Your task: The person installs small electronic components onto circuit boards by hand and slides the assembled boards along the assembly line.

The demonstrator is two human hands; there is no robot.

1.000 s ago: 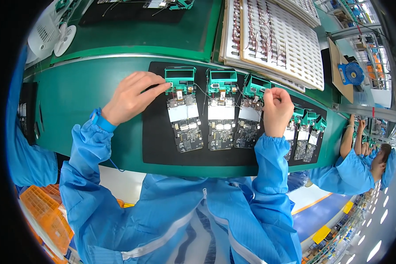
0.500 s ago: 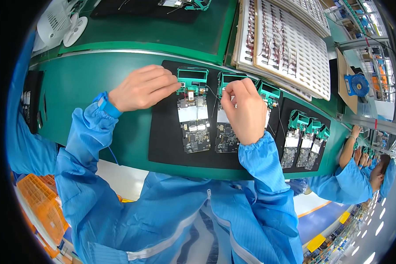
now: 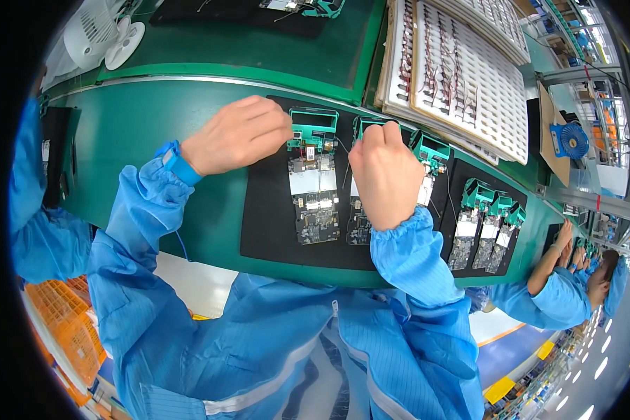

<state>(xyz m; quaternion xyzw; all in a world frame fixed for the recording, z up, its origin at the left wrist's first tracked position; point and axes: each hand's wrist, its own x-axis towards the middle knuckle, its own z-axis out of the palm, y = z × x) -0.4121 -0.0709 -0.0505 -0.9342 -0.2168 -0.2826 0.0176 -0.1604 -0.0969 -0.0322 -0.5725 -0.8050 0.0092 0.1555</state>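
Note:
A circuit board point(image 3: 317, 203) with a green plastic frame point(image 3: 313, 120) at its far end lies on a black mat point(image 3: 262, 210). My left hand point(image 3: 241, 136), with a blue wrist strap, is closed, its fingertips at the left side of that frame. Whatever they may pinch is hidden. Over the second board point(image 3: 358, 225), my right hand point(image 3: 386, 178) is curled with its back up, covering much of that board and its frame. Its fingertips are out of sight. A third green frame point(image 3: 430, 148), also on a board, sits just right of this hand.
More framed boards point(image 3: 486, 234) lie on another black mat at right. Beyond the bench edge are stacked white trays point(image 3: 469, 91) holding wired parts. A white fan point(image 3: 122, 43) stands far left, a blue fan point(image 3: 570, 140) at right. A co-worker point(image 3: 560, 283) sits along the bench.
My right hand has rolled over, so its thumb and finger pinch no longer shows. My left hand has shifted slightly up and right in the picture, its fingers more curled.

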